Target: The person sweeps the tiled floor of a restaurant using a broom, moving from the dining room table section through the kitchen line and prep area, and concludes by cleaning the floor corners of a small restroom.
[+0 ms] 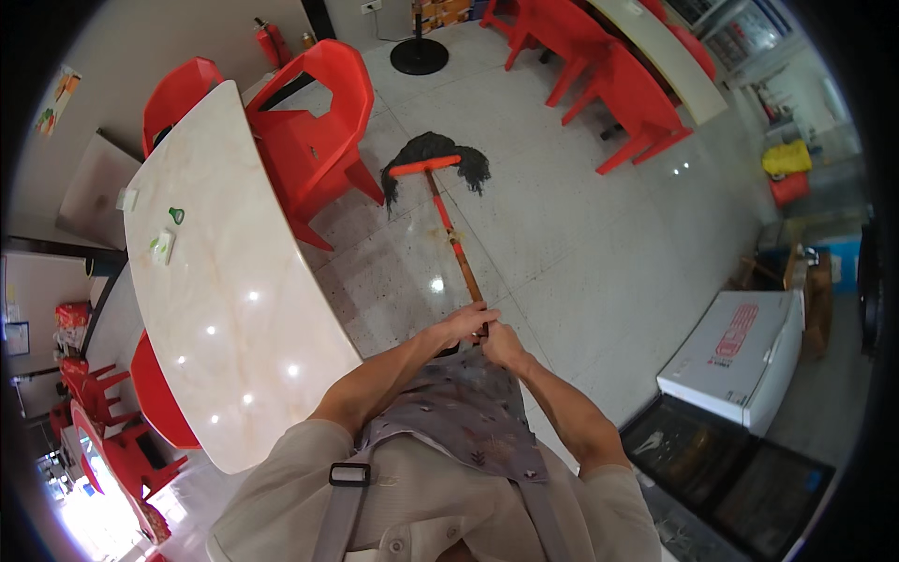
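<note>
A mop [451, 229] stretches away from my waist, its brown and red handle leading to an orange crossbar. The dark, stringy mop head [431, 148] lies spread on the grey tiled floor [581, 244], just right of a red chair. My left hand [465, 322] is wrapped round the handle near its upper end. Close beside it, my right hand [504, 345] also grips the handle, in front of my patterned grey apron [459, 412]. The two hands almost touch. Part of the handle's end is hidden by my fingers.
A pale marble-look table [234, 318] stands at my left with a green bottle opener [177, 215] on it. Red chairs [323, 122] surround it. A black round stand base [420, 56] sits ahead. More red chairs [637, 103] line a far-right table. A white chest freezer [730, 347] stands right.
</note>
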### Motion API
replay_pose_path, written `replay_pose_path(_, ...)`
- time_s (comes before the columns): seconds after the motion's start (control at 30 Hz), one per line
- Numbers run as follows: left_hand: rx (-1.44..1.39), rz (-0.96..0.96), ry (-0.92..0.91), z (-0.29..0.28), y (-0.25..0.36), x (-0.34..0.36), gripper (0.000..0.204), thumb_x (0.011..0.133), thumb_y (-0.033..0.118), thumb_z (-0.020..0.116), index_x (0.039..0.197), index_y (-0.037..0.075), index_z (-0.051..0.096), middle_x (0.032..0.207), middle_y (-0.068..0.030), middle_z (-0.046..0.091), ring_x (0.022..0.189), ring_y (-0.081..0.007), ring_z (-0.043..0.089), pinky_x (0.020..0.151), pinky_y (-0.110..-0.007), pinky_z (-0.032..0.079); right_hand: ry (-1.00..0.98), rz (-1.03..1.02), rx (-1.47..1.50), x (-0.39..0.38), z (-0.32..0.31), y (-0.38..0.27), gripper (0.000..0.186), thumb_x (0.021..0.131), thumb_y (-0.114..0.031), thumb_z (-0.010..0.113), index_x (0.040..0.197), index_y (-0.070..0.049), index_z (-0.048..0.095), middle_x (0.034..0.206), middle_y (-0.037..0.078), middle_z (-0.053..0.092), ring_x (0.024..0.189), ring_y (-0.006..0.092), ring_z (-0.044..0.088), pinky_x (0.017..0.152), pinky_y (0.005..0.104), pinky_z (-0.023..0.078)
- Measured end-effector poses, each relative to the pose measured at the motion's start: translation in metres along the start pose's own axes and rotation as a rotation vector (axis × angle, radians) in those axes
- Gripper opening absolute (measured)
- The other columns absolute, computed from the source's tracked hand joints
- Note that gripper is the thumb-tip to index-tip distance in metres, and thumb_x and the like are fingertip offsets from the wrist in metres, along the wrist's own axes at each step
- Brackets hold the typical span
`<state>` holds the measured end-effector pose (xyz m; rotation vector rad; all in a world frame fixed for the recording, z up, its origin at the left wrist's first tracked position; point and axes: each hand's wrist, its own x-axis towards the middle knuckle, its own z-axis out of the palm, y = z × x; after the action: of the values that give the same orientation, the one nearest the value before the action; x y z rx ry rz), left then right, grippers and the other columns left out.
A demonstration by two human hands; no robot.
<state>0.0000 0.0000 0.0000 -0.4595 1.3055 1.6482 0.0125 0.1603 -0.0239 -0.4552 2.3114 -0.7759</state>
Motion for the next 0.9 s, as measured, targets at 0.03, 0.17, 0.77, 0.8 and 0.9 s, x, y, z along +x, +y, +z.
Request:
replay_pose_path(0.03, -0.043, 0.03, -0.004, -0.005, -0.003, 0.003, 0.082, 0.086, 0.051, 0.06, 0.147, 0.008, 0.024, 0.138, -0.014, 0.043, 0.121, -0.0302, 0.048, 0.096, -0.04, 0.043, -0.047, 0.047, -0.025, 0.005, -0.012, -0.014, 0.039, 0.083, -0.016, 0.059, 0.118, -0.001, 0.053, 0.098, 0.025, 0.065, 0.091, 0.0453, 0.061, 0.079, 0.0479, 0.05)
replay_pose_path(0.17, -0.225, 0.21, 0.112, -0.037, 0.095, 0.059, 0.071, 0.09, 0.05, 0.056, 0.143, 0.008, 0.033, 0.123, -0.0111, 0.054, 0.108, -0.0224, 0.056, 0.084, -0.037, 0.047, -0.026, -0.002, -0.061, 0.113, -0.113, -0.024, 0.027, 0.084, -0.015, 0.056, 0.1, 0.005, 0.063, 0.093, 0.026, 0.065, 0.09, 0.0426, 0.062, 0.076, 0.0475, 0.051)
replay_pose_path(0.77, -0.624, 0.259, 0.568, -0.272, 0.316, 0.089, 0.078, 0.092, 0.051, 0.052, 0.149, 0.009, 0.02, 0.147, -0.0104, 0.034, 0.128, -0.0279, 0.04, 0.091, -0.039, 0.046, -0.517, -0.188, -0.139, 0.539, -0.212, -0.152, 0.067, 0.09, -0.011, 0.047, 0.138, 0.019, 0.011, 0.106, 0.033, 0.059, 0.094, 0.0394, 0.063, 0.077, 0.0423, 0.051)
replay_pose_path(0.8, -0.669, 0.243, 0.6, -0.279, 0.323, 0.089, 0.078, 0.092, 0.05, 0.052, 0.149, 0.008, 0.02, 0.147, -0.0104, 0.033, 0.128, -0.0284, 0.04, 0.091, -0.039, 0.047, -0.527, -0.197, -0.135, 0.557, -0.214, -0.162, 0.067, 0.09, -0.011, 0.047, 0.138, 0.019, 0.011, 0.106, 0.033, 0.059, 0.094, 0.0394, 0.063, 0.077, 0.0423, 0.051)
replay_pose_path(0.9, -0.777, 0.235, 0.65, -0.288, 0.338, 0.088, 0.08, 0.092, 0.048, 0.053, 0.149, 0.005, 0.018, 0.149, -0.0112, 0.029, 0.131, -0.0325, 0.036, 0.094, -0.042, 0.044, -0.495, -0.168, -0.255, 0.604, -0.215, -0.189, 0.066, 0.084, -0.004, 0.049, 0.135, 0.022, 0.016, 0.102, 0.035, 0.06, 0.096, 0.0424, 0.063, 0.079, 0.0447, 0.051)
